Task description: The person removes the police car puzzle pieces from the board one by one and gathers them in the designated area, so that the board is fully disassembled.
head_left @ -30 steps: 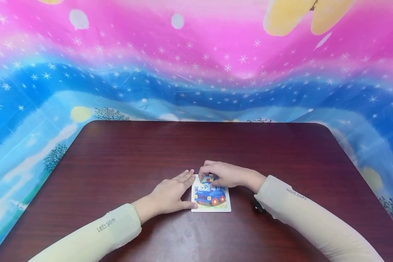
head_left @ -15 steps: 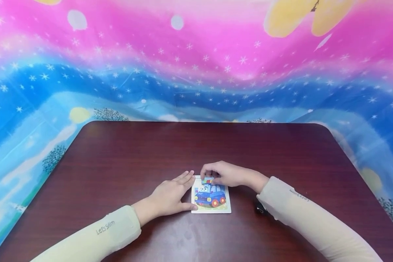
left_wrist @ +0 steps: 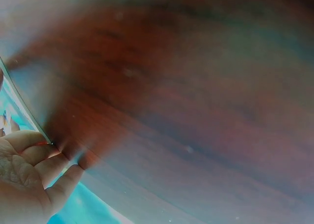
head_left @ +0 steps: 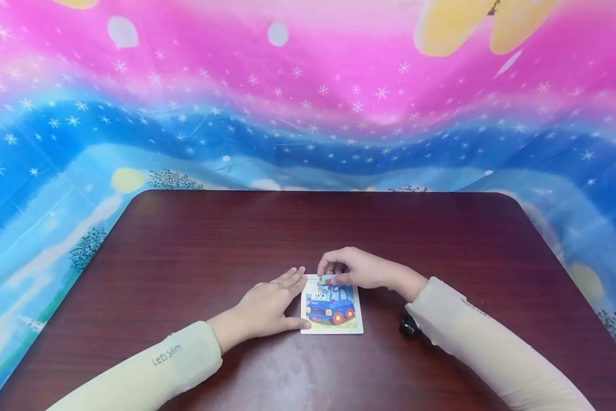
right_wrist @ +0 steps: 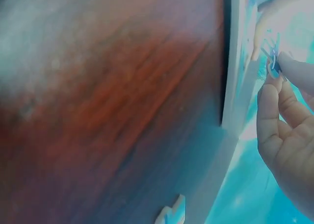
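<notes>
A square puzzle board (head_left: 333,327) with a blue cartoon car picture and a pale border lies on the table. My left hand (head_left: 266,308) is spread at its left edge, thumb on the lower left corner and fingertips by the upper left one. Over the board's top edge, my right hand (head_left: 361,268) pinches a small colourful piece (head_left: 326,280) between thumb and fingers. In the right wrist view that piece (right_wrist: 273,69) is held by the fingertips of my right hand (right_wrist: 289,131). The left wrist view shows my left hand (left_wrist: 29,175) with fingertips at the board's edge.
A dark red wooden table (head_left: 210,240) carries the board. Beside the right sleeve is a small black object (head_left: 408,326). A loose puzzle piece (right_wrist: 172,212) lies low in the right wrist view. A pink and blue patterned cloth (head_left: 308,114) hangs behind the table.
My right hand has shifted slightly right and away from me, and the piece in its fingers has moved up and right with it. My left hand has stayed in place.
</notes>
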{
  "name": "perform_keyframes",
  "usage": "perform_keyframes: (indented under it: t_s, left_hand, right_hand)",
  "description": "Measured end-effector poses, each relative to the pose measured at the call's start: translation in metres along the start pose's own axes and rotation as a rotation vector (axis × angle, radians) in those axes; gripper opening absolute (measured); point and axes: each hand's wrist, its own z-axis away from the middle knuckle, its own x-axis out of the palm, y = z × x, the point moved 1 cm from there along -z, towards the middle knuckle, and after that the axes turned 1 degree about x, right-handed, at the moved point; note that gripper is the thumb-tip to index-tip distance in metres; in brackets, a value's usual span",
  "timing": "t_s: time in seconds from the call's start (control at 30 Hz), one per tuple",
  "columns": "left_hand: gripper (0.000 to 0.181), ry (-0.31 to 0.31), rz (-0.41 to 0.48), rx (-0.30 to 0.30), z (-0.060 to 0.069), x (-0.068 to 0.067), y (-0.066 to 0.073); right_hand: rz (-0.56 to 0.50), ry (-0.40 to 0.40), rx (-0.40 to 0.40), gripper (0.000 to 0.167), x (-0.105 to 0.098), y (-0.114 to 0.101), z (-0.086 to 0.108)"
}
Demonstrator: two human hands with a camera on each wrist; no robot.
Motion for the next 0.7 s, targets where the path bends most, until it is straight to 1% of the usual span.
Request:
perform_keyframes:
  t_s: [0.17,0.43,0.7]
  left_hand:
    - [0.093,-0.008,-0.001,-0.007,-0.001,0.0,0.0]
    - [0.093,-0.017,0.0,-0.01,-0.002,-0.001,0.001]
    - [0.093,-0.011,0.002,-0.006,-0.001,0.0,0.001]
  right_hand:
    - [-0.02,0.04,-0.021,0.021,-0.008,0.001,0.004]
    - [-0.041,0.106,-0.033,0.019,-0.024,0.005,0.015]
    - [-0.047,0.18,-0.003,0.018,-0.038,0.015,0.036]
